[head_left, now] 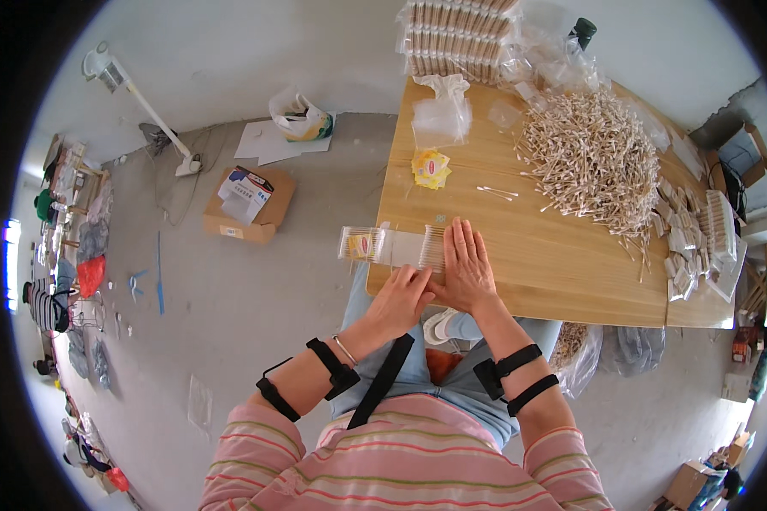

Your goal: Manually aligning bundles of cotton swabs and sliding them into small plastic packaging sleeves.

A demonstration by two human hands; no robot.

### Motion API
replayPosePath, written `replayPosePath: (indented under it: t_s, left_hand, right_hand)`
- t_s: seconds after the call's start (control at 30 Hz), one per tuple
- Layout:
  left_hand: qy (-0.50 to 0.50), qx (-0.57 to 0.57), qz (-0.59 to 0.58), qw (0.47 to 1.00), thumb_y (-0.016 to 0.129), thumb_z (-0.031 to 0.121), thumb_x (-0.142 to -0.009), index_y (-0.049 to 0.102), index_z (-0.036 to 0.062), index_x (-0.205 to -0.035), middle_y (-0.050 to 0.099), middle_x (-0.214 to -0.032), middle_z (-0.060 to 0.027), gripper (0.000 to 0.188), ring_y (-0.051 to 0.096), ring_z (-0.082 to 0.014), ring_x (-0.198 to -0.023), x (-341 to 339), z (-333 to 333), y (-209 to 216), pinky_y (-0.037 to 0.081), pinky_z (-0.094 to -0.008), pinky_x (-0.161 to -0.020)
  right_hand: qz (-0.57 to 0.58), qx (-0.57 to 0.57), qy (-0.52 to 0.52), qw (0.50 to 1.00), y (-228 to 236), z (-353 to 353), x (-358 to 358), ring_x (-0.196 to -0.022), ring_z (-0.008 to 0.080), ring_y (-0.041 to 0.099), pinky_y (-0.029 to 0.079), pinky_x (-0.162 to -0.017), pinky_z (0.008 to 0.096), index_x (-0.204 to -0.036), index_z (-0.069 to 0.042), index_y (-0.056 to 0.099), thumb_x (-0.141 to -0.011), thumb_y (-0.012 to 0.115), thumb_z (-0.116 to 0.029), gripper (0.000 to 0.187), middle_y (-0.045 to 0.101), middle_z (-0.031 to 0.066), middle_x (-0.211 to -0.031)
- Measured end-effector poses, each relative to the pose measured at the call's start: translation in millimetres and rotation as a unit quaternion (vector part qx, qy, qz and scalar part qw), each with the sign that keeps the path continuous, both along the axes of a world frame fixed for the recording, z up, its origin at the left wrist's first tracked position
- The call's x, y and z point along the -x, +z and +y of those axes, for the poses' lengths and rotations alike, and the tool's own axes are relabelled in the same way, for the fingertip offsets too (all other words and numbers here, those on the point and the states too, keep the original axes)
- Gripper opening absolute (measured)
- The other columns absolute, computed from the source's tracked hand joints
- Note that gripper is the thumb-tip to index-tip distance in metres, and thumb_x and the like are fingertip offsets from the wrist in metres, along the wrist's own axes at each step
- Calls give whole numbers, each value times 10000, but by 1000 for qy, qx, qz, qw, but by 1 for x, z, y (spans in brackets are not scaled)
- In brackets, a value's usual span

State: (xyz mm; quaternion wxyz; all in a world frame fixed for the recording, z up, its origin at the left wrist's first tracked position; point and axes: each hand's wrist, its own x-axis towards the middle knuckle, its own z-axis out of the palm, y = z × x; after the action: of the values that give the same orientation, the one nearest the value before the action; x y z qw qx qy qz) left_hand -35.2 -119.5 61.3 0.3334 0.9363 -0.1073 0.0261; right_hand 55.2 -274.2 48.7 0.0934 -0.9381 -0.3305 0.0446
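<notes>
A neat row of cotton swabs lies side by side near the table's front left edge, on or in clear plastic. My right hand rests flat along the row's right side, fingers stretched out and thumb toward my left hand. My left hand is at the row's near end, its fingers curled and pressed together; what they pinch, if anything, is hidden. Left of the row, a clear packet of swabs with a yellow label card overhangs the table's left edge.
A large heap of loose swabs covers the table's right half. Yellow cards and clear bags lie toward the back left. Stacked swab packs stand behind. On the floor are a cardboard box and a white fan-like stand.
</notes>
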Motion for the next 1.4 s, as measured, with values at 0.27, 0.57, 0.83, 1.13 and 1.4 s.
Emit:
replayPosePath:
  t_s: [0.27,0.57,0.83,1.13,1.4]
  left_hand:
    - [-34,-64,33,997,632,281,-866,401,0,-1352,464,-1016,-180,607,502,-352,-982,-4,-2,9,435,-419,-877]
    - [-23,-83,15,996,630,322,-864,384,-6,-1362,472,-1032,-180,645,503,-353,-986,-4,-4,1,434,-421,-885]
    - [-18,-90,16,996,643,358,-848,383,-9,-1362,498,-1021,-183,683,525,-361,-951,-11,-5,2,455,-428,-843]
    - [-17,-93,47,994,621,401,-860,340,-10,-1384,521,-1033,-197,723,528,-372,-971,-15,-8,10,452,-441,-852]
    - [-16,-107,62,992,586,464,-871,313,-22,-1387,535,-1023,-210,759,545,-388,-952,-17,-7,8,460,-451,-841]
  right_hand:
    - [11,11,-6,1000,-1,0,0,-1451,312,84,68,-1183,423,-1459,61,155,-823,498,-600,979,136,221,-1541]
    - [-2,13,-5,1000,-4,-1,0,-1450,317,93,75,-1181,424,-1459,56,161,-813,512,-604,988,142,220,-1540]
    - [-24,6,-1,1000,-8,-2,0,-1446,322,113,101,-1177,433,-1451,57,194,-814,517,-586,961,171,225,-1529]
    - [-21,-26,6,999,-6,-4,1,-1442,349,109,101,-1176,433,-1452,58,178,-809,555,-517,940,146,231,-1534]
    - [-13,-11,11,1000,-6,-4,0,-1443,357,101,93,-1177,431,-1459,54,144,-797,561,-529,975,130,233,-1536]
